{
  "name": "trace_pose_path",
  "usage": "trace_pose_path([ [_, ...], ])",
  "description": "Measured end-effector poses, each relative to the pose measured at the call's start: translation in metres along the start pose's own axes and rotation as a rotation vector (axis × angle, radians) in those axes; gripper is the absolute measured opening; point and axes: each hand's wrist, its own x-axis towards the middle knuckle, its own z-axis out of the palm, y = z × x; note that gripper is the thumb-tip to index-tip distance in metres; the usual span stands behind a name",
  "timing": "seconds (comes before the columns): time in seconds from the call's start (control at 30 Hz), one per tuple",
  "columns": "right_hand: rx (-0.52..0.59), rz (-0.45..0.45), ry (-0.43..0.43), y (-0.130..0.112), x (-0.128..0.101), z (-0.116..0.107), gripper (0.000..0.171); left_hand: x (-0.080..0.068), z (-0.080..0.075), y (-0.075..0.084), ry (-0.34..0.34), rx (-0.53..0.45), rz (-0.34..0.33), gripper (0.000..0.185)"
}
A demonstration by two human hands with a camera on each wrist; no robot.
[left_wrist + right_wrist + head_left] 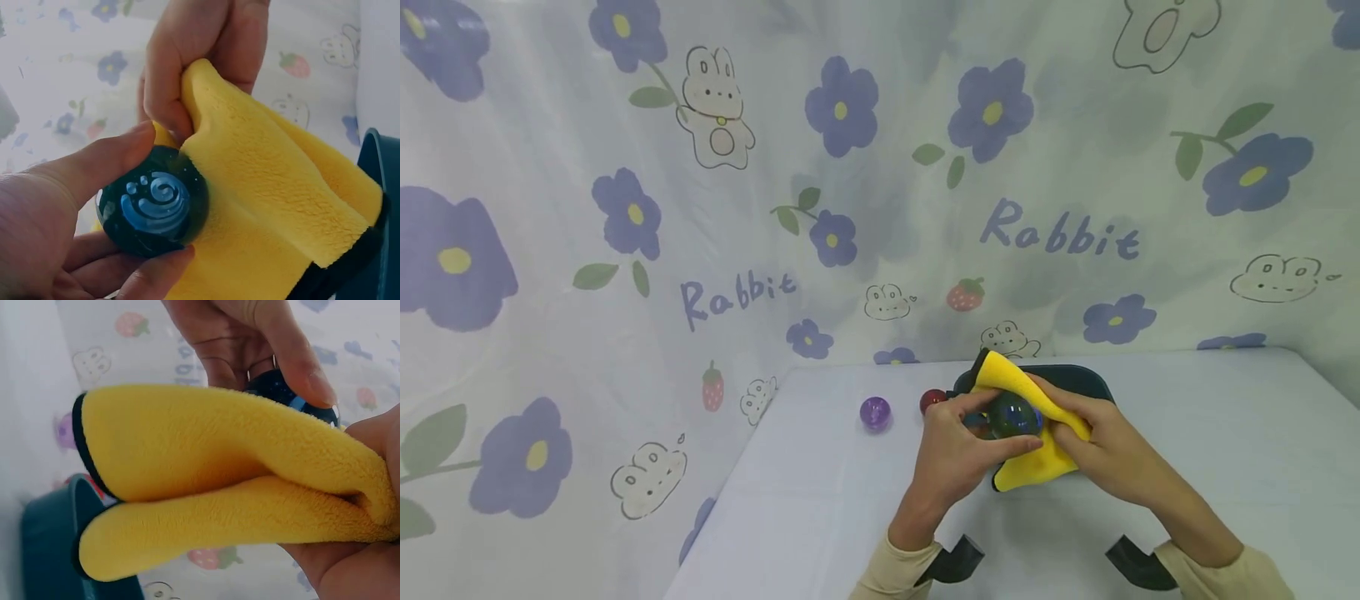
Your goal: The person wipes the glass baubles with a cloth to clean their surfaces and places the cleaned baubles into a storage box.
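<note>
A dark green glassy ball [156,203] with a light blue swirl on it is held between the thumb and fingers of my left hand [953,446]. My right hand [1116,446] grips a yellow cloth [269,194] with black edging, bunched between its thumb and fingers. The cloth lies against the ball's right side in the left wrist view. In the right wrist view the folded cloth hides much of the ball, and only its dark upper part shows. Both hands are above the white table, in front of a dark teal container [1086,379].
A clear purple ball [876,414] sits on the white table [805,500] to the left. Beside the container is a red ball [933,401], partly behind my left hand. A curtain [895,192] with flowers and rabbits hangs behind the table.
</note>
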Motion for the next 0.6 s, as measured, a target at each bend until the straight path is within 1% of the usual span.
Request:
trace_pose_path([
  [0.13,0.095,0.038,-0.012,0.005,0.001,0.000,0.054,0.000,0.000,0.000,0.021,0.023,-0.021,0.057],
  [0.2,0.142,0.069,-0.025,0.006,0.001,0.000,0.054,0.000,0.000,-0.002,0.029,0.015,-0.021,0.058],
  [0.33,0.227,0.151,-0.053,0.008,0.002,0.001,0.056,0.002,-0.001,-0.006,0.037,-0.027,-0.006,0.059],
  [0.47,0.282,0.221,-0.077,0.008,0.003,0.000,0.058,0.005,-0.002,-0.011,0.050,-0.052,0.013,0.058],
  [0.6,0.325,0.262,-0.092,0.007,0.003,-0.002,0.058,0.006,-0.004,-0.014,0.051,-0.069,0.025,0.059],
])
